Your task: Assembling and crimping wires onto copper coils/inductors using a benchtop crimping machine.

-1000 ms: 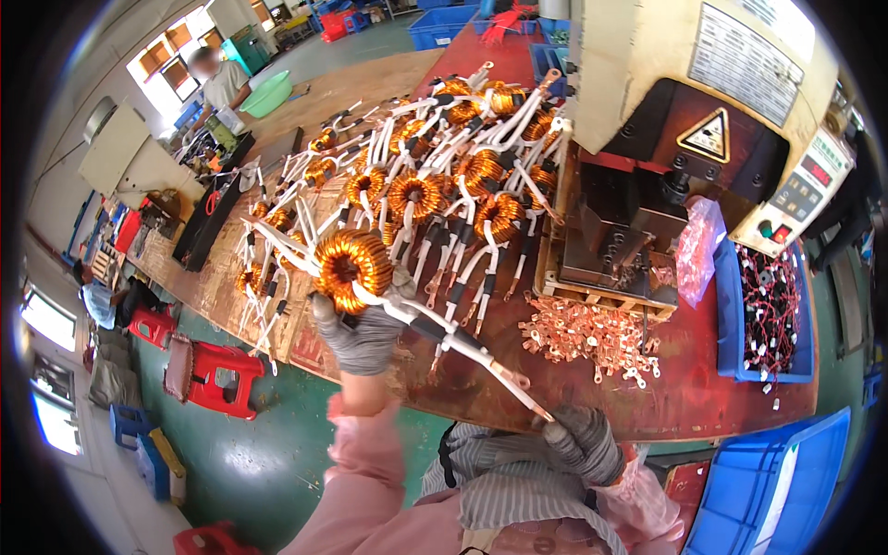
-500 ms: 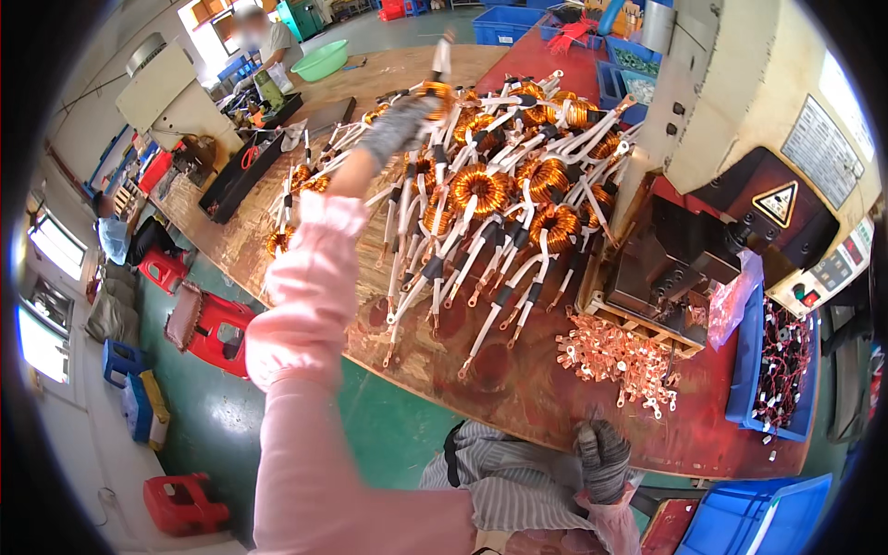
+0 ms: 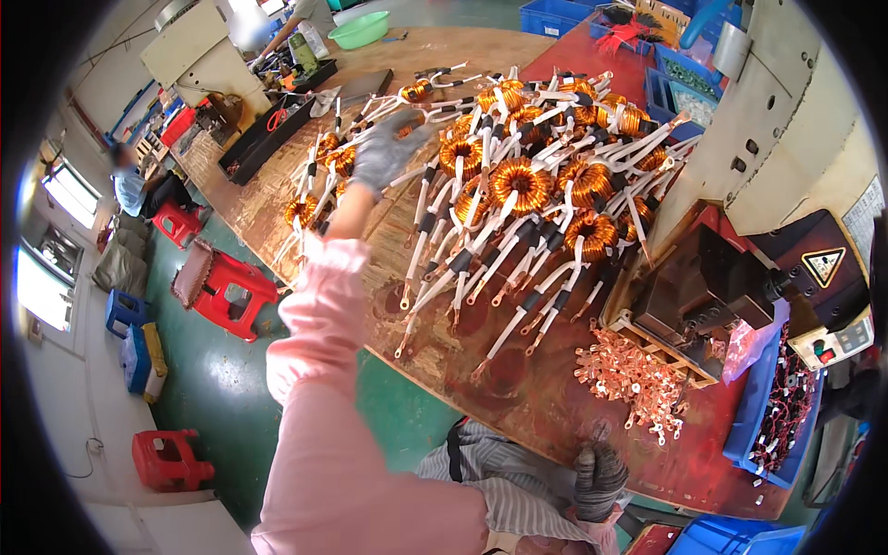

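Observation:
My left hand point(image 3: 387, 155), in a grey glove, reaches out over the left part of a heap of copper-wound ring coils point(image 3: 520, 185). Its fingers are apart, and no coil shows in its grip. The coils have white sleeved leads with black bands and copper lugs at their ends. A single coil point(image 3: 416, 91) lies just beyond that hand, and others point(image 3: 301, 211) lie to its left. My right hand point(image 3: 599, 476), in a striped grey glove, rests low at the table's near edge. Its fingers are curled together, and whatever they hold, if anything, is hidden.
Loose copper lugs point(image 3: 638, 379) lie piled before a press point(image 3: 712, 277) at the right. Beside it stands a blue bin point(image 3: 740, 435) of small wired parts. A black tray point(image 3: 268, 139) sits far left, near a green basin point(image 3: 359, 31). Red stools point(image 3: 231, 291) stand on the floor.
My left hand has let go of the coil it was holding up by the far side of the heap and has drawn back slightly. The view has shifted; my right hand stays put.

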Motion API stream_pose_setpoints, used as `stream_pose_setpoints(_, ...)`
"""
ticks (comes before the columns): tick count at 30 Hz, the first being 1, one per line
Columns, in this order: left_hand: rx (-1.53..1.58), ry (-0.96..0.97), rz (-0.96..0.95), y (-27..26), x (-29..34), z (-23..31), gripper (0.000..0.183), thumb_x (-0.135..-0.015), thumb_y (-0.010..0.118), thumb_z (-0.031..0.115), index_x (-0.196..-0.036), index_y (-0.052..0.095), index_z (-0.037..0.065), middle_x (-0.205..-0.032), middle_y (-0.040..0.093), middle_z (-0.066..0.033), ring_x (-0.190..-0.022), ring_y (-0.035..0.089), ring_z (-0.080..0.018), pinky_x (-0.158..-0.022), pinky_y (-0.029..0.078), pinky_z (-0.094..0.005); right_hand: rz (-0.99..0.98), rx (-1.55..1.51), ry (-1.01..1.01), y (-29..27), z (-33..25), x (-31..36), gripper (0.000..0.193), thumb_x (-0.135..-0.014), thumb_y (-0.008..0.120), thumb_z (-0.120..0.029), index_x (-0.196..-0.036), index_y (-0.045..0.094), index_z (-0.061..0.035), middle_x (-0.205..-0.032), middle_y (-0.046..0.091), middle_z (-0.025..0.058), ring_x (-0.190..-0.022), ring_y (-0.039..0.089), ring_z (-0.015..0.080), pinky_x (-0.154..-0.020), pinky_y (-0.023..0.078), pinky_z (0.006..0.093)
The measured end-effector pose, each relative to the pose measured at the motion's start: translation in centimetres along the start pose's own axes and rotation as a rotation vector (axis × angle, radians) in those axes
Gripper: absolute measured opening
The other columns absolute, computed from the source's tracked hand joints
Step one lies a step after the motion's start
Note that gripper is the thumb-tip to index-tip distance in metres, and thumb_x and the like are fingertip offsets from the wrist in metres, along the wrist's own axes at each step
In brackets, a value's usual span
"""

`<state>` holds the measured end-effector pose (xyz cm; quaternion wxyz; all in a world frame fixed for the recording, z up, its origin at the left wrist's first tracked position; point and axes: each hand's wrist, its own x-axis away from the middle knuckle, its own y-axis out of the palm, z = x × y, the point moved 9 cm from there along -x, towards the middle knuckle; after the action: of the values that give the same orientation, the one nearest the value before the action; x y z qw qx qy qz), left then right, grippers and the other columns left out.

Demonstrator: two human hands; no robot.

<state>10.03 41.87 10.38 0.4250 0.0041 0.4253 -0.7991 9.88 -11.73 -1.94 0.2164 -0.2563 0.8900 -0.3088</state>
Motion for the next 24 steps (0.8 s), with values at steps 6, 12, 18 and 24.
stream_pose_setpoints(6, -0.944, -0.257, -0.135, -2.4, 8.3, -10.0, 0.063, -0.073, 0.059, 0.047, -0.126, 0.041, 0.017, -0.11, 0.051, -0.0223, -0.095, 0.055, -0.0313, -0.081, 0.045, -0.0401, 0.096, 0.204, -0.117, 0.3, -0.6, 0.0, 0.01, -0.078, 0.057, -0.016, -0.078, 0.059, -0.0067, -0.072, 0.057, 0.0103, -0.063, 0.054, 0.0292, -0.058, 0.042, 0.0398)
stream_pose_setpoints(12, -1.039, 0.017, -0.091, -4.2, 8.1, -9.6, 0.071, -0.068, 0.06, 0.052, -0.125, 0.043, 0.013, -0.116, 0.053, -0.0146, -0.094, 0.056, -0.0306, -0.084, 0.042, -0.0372, 0.131, 0.145, -0.122, 0.0, -0.6, 0.0, 0.011, -0.077, 0.059, -0.018, -0.078, 0.059, -0.0075, -0.074, 0.055, 0.0104, -0.066, 0.053, 0.0291, -0.061, 0.041, 0.0411)
stream_pose_setpoints(18, -0.984, -0.355, -0.222, -4.2, 6.5, -13.5, 0.08, -0.064, 0.065, 0.055, -0.131, 0.033, 0.026, -0.129, 0.044, -0.0052, -0.114, 0.046, -0.0255, -0.099, 0.03, -0.0404, 0.125, 0.119, -0.141, 0.2, -0.6, 0.5, 0.01, -0.076, 0.059, -0.018, -0.08, 0.058, -0.008, -0.074, 0.055, 0.0099, -0.066, 0.052, 0.0291, -0.061, 0.04, 0.0409)
stream_pose_setpoints(24, -0.73, -0.183, -0.11, -3.4, 7.7, -11.6, 0.08, -0.064, 0.072, 0.038, -0.131, 0.034, 0.019, -0.12, 0.051, -0.0141, -0.109, 0.049, -0.03, -0.091, 0.037, -0.038, 0.145, 0.223, -0.224, 0.0, -1.3, 0.6, 0.01, -0.076, 0.059, -0.016, -0.082, 0.057, -0.0085, -0.071, 0.053, 0.0095, -0.064, 0.051, 0.0289, -0.059, 0.039, 0.0404)
